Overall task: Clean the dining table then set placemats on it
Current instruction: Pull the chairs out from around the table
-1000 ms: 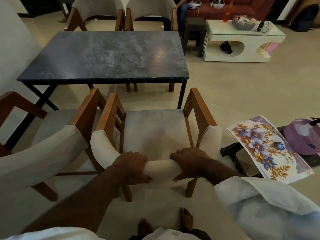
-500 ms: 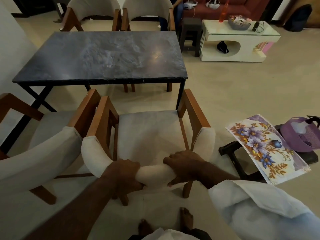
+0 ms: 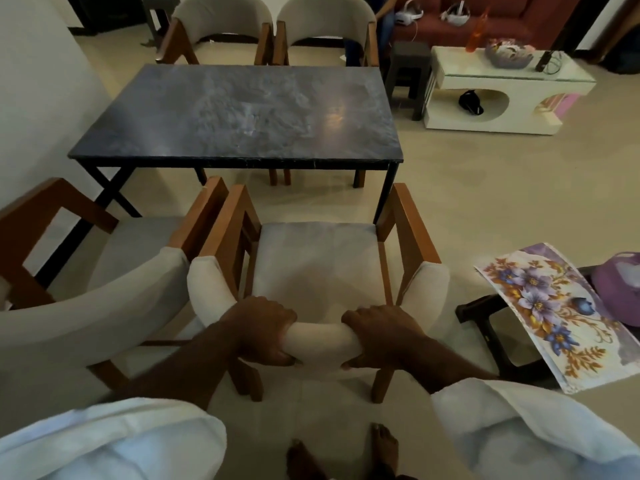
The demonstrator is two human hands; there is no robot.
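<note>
The dark stone dining table (image 3: 239,116) stands ahead with a bare, smeared top. Between it and me is a wooden chair with a cream padded back (image 3: 318,271). My left hand (image 3: 263,329) and my right hand (image 3: 377,336) both grip the curved top of that chair's backrest, a short gap apart. Floral placemats (image 3: 550,311) lie stacked on a low dark stool (image 3: 485,317) at the right.
A second matching chair (image 3: 86,271) sits close on the left, armrests nearly touching. Two more chairs (image 3: 277,32) stand behind the table. A purple basin (image 3: 620,285) rests beside the mats. A white coffee table (image 3: 502,88) and a wall (image 3: 31,81) flank the table.
The chair I hold has shifted slightly leftward and toward the table between frames. Both hands keep the same grip on the backrest.
</note>
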